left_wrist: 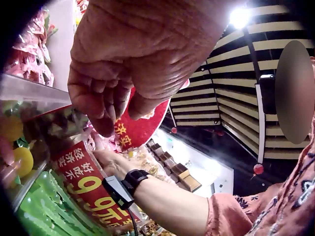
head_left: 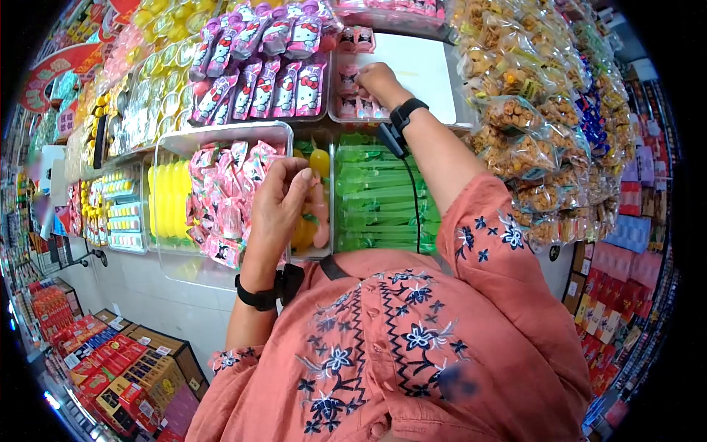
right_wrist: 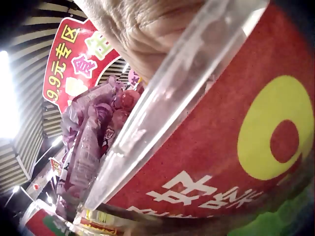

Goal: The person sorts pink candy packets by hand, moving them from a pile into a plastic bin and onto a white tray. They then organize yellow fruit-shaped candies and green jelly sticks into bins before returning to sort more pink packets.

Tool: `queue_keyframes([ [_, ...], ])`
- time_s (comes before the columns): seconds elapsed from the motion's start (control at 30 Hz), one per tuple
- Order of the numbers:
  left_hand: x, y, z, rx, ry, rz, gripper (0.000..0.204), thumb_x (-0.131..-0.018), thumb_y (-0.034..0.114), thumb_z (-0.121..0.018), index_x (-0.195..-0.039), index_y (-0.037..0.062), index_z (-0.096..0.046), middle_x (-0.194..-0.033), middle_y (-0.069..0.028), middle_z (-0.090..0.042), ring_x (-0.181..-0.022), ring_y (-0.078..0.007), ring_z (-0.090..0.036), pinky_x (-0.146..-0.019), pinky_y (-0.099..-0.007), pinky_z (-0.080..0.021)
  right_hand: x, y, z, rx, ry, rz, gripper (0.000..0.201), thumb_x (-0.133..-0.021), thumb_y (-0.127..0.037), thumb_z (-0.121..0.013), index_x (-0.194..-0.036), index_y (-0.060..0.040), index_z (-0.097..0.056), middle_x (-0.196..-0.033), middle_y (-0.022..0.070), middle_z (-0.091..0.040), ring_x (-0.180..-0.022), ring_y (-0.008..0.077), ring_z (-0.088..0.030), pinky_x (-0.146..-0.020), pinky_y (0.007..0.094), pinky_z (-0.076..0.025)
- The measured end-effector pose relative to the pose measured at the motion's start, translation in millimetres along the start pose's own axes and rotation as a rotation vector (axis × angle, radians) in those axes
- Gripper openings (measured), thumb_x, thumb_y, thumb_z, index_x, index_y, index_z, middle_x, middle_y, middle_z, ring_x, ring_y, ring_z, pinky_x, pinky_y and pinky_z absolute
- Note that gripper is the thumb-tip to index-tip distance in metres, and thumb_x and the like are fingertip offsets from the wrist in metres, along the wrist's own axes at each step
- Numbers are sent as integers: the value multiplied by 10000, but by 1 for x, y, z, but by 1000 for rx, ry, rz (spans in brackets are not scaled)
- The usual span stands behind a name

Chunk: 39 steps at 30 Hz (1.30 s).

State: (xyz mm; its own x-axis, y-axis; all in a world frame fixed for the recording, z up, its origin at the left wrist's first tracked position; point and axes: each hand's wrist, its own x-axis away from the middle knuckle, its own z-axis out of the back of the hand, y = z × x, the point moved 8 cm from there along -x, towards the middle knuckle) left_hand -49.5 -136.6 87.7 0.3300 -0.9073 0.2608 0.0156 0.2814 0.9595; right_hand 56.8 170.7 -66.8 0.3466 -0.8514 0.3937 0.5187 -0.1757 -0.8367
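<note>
Left hand (head_left: 283,199) up front of the clear plastic bin of pink wrapped candies (head_left: 221,199), fingers curled with nothing in them per left wrist view, right hand (head_left: 377,82) farther back in the near-empty clear tray (head_left: 431,74) over small pink packets (head_left: 353,107), grip can't tell, right wrist view mostly red sign (right_wrist: 236,162)

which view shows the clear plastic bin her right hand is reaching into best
The head view: the clear plastic bin shows whole, mostly bare, the right hand over small pink packets inside. The right wrist view shows only its rim close up; the left wrist view barely shows it.
</note>
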Motion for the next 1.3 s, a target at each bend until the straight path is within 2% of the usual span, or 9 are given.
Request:
queue_keyframes([
  [0.23, -1, -2, -1, -3, 6, -8, 213, -1037, 167, -583, -1167, -1, -599, -1031, -19, -632, -869, -74, -563, -774, -233, -479, -9, -5, 0, 313, 87, 251, 369, -848, -79, -678, -1198, 23, -625, -862, 160, -714, -621, 225, -703, -574, 351, -553],
  [0.6, 0, 1, -1, -84, 10, -54, 194, -1041, 153, -568, -1139, -11, -602, -995, -59, -684, -833, -96, -633, -727, -249, -531, 8, -19, 2, 514, 202, 458, 382, -861, -162, -657, -1191, 28, -635, -967, 234, -712, -758, 286, -732, -762, 388, -565],
  [0.8, 4, 6, 19, -116, 86, -69, 193, -1030, 142, -581, -1141, -11, -618, -979, -35, -671, -815, -90, -615, -731, -236, -508, 16, -18, 26, 140, 153, 271, 370, -897, -190, -634, -1211, 6, -608, -922, 181, -703, -719, 255, -728, -647, 380, -563],
  [0.87, 6, 5, 40, -96, 150, -65, 194, -1022, 141, -594, -1141, -7, -636, -944, -21, -660, -803, -85, -599, -714, -235, -496, 39, -34, 34, -66, 107, 226, 350, -912, -180, -605, -1211, 1, -604, -919, 129, -693, -695, 210, -720, -525, 318, -524],
  [0.93, 8, 3, 69, -182, 243, -61, 196, -1015, 149, -608, -1136, -2, -643, -931, -28, -664, -803, -90, -595, -707, -236, -490, 66, -57, 37, -131, 115, 258, 271, -909, -152, -590, -1126, 4, -633, -834, 113, -700, -675, 176, -689, -561, 312, -544],
  [1.07, 11, 1, 118, -530, 319, -188, 252, -974, 176, -664, -1148, -5, -636, -958, -99, -694, -822, -165, -640, -739, -314, -518, 125, -91, 10, -328, -112, 350, 267, -969, -173, -572, -1164, 0, -627, -917, 66, -697, -689, 115, -664, -511, 230, -494],
  [1.1, 12, 1, 124, -566, 320, -193, 281, -936, 177, -696, -1152, 7, -639, -1006, -147, -698, -853, -258, -674, -767, -368, -532, 141, -98, 0, -332, -182, 331, 261, -983, -180, -571, -1175, -12, -628, -915, 54, -691, -695, 97, -654, -521, 220, -491],
  [1.23, 12, 1, 115, -910, 281, -355, 337, -887, 190, -721, -1177, 39, -637, -1104, -211, -672, -982, -420, -652, -816, -474, -529, 186, -107, -44, -256, -384, 330, 257, -1007, -200, -567, -1187, -35, -646, -930, 38, -694, -710, 70, -643, -543, 205, -495],
  [1.3, 12, -4, 106, -1069, 261, -337, 351, -878, 193, -719, -1187, 48, -635, -1101, -212, -663, -988, -419, -644, -822, -482, -528, 196, -104, -64, -232, -460, 362, 248, -993, -238, -586, -1137, -45, -643, -894, 29, -683, -699, 96, -662, -519, 245, -497],
])
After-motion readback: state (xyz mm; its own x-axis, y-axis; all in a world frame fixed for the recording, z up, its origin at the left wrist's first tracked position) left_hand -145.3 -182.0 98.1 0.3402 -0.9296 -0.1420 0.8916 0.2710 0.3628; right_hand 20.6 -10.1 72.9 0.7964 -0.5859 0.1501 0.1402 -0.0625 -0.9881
